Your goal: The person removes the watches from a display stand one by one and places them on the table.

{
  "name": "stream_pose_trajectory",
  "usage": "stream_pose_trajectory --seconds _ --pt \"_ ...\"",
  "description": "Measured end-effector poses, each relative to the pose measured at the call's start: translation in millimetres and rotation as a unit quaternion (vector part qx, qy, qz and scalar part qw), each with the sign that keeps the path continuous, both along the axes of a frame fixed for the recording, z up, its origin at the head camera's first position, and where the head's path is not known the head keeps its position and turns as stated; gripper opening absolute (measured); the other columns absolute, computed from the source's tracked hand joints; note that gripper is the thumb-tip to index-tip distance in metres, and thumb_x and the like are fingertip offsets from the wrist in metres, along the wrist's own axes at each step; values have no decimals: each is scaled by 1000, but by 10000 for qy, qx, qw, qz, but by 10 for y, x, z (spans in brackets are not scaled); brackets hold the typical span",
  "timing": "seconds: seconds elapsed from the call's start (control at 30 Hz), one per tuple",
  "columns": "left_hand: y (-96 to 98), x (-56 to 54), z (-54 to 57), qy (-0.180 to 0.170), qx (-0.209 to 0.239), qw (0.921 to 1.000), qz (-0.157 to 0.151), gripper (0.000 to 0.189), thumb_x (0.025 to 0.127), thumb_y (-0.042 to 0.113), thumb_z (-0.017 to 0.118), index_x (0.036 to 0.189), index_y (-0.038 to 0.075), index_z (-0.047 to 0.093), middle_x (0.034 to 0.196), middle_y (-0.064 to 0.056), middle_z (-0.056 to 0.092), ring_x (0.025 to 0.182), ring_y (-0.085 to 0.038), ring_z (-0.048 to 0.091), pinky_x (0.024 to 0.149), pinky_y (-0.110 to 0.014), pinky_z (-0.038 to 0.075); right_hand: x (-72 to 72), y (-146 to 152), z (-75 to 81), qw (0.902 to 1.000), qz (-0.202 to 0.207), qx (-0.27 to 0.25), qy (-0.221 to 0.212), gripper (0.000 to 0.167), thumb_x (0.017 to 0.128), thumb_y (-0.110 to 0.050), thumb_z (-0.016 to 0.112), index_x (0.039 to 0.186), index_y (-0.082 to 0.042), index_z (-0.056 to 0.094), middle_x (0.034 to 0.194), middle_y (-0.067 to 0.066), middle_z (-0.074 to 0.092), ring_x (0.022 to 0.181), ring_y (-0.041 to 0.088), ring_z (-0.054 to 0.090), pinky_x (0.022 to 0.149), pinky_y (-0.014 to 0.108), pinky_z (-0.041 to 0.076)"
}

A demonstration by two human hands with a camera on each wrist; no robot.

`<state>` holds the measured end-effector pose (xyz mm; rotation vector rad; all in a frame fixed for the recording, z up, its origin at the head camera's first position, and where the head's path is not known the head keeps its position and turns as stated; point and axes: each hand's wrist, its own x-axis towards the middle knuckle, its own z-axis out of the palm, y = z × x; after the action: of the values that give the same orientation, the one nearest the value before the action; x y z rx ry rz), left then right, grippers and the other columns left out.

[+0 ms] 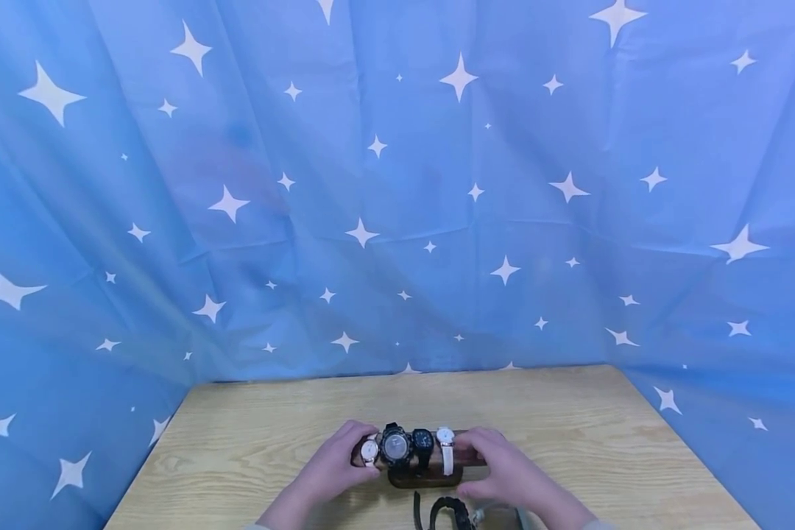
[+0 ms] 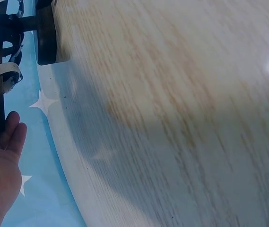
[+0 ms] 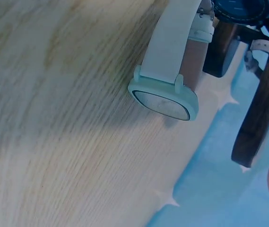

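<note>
A dark wooden watch stand (image 1: 425, 480) holds a row of watches on its crossbar. From left to right come a small white-strapped watch (image 1: 369, 450), a big round black watch (image 1: 395, 445), a square-faced black watch (image 1: 422, 440) and a white watch (image 1: 446, 439). My left hand (image 1: 334, 465) grips the bar's left end, thumb in front beside the small watch; the left wrist view shows fingertips (image 2: 15, 135) past the bar's end. My right hand (image 1: 509, 472) curves loosely about the other end, index finger touching the bar, thumb lower and apart from it.
Near the front edge lie a black-strapped watch (image 1: 452, 508) and a pale green watch (image 3: 165, 97), which looms close in the right wrist view. The wooden table (image 1: 271, 419) ends at a blue star-printed curtain (image 1: 404, 184) behind and at both sides.
</note>
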<state>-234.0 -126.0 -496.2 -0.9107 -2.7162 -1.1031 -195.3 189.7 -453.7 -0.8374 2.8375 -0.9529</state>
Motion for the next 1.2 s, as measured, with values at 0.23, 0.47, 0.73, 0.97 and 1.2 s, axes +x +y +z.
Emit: stream_pose_trajectory --seconds 0.23,0.47,0.73,0.97,1.2 --pt "29 8 11 -77 85 9999 -52 54 74 26 78 122 15 55 113 5 53 97 -11 55 85 -32 48 -52 11 -52 9995 -59 -153 266 64 75 -40 75 125 -5 53 117 0 54 103 22 52 85 40 48" --pt "13 19 19 -246 56 9997 -56 54 75 25 78 122 13 55 113 3 53 97 -12 55 85 -32 48 -174 -52 -67 9994 41 -94 316 64 75 -38 76 124 -3 54 109 -3 53 96 14 52 83 34 48" --pt "7 10 0 -208 41 9997 -83 55 76 26 77 124 12 55 113 4 53 97 -10 54 84 -31 48 -312 -125 -6 9996 100 170 223 65 78 -39 73 127 -2 53 109 -3 53 99 17 54 87 39 47" --pt "-3 3 24 -153 119 9998 -71 53 76 26 77 122 16 55 112 5 53 95 -8 54 82 -30 48 -355 -152 30 9994 252 151 200 55 80 -31 73 124 -2 57 107 -3 51 94 14 54 81 34 49" --pt "-1 11 62 -224 108 9997 -40 53 75 25 78 122 16 55 112 5 53 95 -9 53 82 -30 48 -377 -157 27 9996 262 124 57 43 80 -23 73 117 -4 61 101 -3 48 85 9 49 72 27 48"
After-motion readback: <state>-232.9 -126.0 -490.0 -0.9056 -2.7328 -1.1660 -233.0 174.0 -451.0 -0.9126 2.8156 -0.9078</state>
